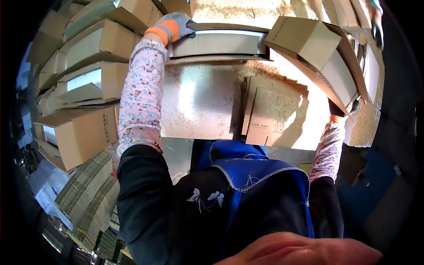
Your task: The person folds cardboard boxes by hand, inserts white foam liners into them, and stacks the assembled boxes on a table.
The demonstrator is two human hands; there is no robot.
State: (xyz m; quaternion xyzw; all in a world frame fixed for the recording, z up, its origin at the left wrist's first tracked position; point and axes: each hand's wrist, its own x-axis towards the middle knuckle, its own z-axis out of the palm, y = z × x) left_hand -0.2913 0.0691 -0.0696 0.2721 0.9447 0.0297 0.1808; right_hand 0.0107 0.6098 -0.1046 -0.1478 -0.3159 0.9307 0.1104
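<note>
My left hand [170,28], in an orange and grey glove, grips the left end of an open cardboard box [216,44] lying lengthwise across the far part of the table. A pale panel or liner shows inside that box. On the right, a second open cardboard box [304,39] sits at a slant with its flap raised. My right hand [338,115] is at this box's near end; a dark fingertip shows at the edge, while the other fingers are mostly hidden. Between my arms, flat printed cardboard pieces [276,112] lie stacked on the table.
Several open boxes [84,84] are stacked along the left. Woven mats [86,198] lie below them. Brown crumbs are scattered over the pale table [198,101]. More cartons [364,66] stand at the right edge, where what looks like another person's gloved hand [376,31] shows.
</note>
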